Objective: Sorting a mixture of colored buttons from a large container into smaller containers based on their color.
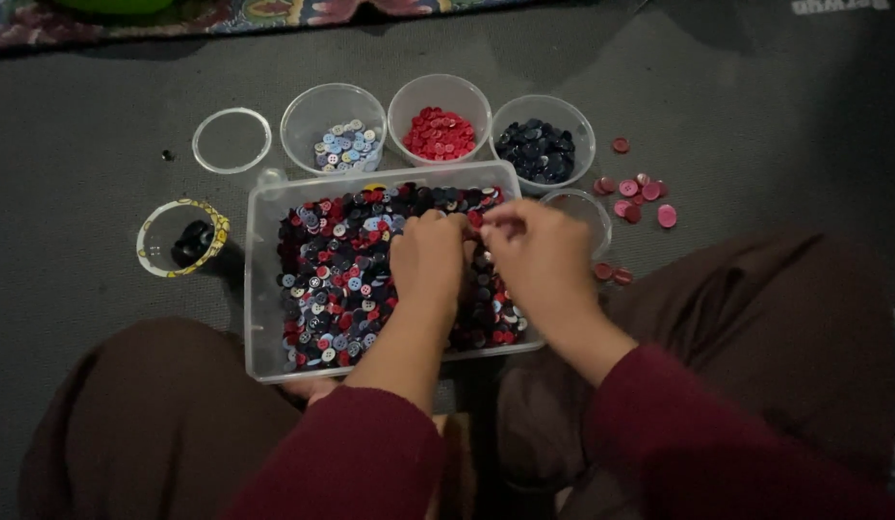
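A clear rectangular plastic tub (262, 289) sits on the grey floor in front of me, filled with several mixed red, dark and pale buttons (337, 279). My left hand (428, 260) rests knuckles-up on the button pile with its fingers curled down into it. Beside it, my right hand (539, 252) hovers over the tub's right part, its fingertips pinched together near the far rim; whether a button is between them I cannot tell. Both sleeves are dark red.
Behind the tub stand three clear round cups: pale blue buttons (346, 146), red buttons (440, 133), dark buttons (536, 149). A smaller cup (592, 204), loose pink buttons (640, 193), a clear lid (232, 141) and a yellow-rimmed cup (182, 238) lie around. My brown-clad knees flank the tub.
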